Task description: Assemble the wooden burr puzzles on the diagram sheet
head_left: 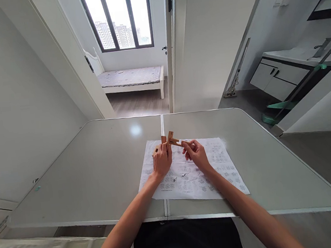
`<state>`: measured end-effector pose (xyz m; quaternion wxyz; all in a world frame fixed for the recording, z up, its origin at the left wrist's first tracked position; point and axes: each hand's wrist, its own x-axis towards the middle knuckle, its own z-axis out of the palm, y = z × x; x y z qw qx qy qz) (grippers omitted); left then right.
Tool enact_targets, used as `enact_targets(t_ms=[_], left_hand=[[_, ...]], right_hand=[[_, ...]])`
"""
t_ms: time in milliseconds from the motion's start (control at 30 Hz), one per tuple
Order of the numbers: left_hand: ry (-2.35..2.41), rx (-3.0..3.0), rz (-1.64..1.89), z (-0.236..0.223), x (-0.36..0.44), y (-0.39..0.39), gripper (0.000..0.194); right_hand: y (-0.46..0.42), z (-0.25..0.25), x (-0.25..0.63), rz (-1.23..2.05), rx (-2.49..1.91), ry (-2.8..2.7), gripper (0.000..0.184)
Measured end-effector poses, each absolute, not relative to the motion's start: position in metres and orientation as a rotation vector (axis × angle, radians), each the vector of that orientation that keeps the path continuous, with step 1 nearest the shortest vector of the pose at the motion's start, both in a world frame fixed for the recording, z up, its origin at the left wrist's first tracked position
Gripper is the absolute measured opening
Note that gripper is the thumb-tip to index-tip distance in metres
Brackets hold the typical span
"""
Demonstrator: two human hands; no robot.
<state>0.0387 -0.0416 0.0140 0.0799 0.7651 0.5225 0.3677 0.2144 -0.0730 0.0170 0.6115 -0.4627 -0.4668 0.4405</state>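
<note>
My left hand is closed around small wooden pieces held upright above a printed instruction sheet. My right hand pinches a notched wooden bar that crosses the left hand's pieces. Both hands hover over the far part of the sheet, close together. Another small wooden piece shows just left of my left hand; whether it lies on the paper or is held I cannot tell.
The sheet lies on a grey folding table with a centre seam. Behind it are an open doorway to a room with a bed, a white wall, and a bathroom vanity at right. A mop leans at right.
</note>
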Motion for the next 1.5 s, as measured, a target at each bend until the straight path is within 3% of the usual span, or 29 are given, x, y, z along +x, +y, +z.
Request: enact_targets(t_ms=[567,1500], left_hand=[[1.647,2.415,1.007,0.013,0.030,-0.035,0.039],[1.499,2.380,1.005,0.015,0.030,-0.035,0.040]], right_hand=[[-0.080,0.019,0.213,0.927,-1.165,-1.301,0.047],[-0.081,0.026,0.215,1.134,-1.034,-1.205,0.045]])
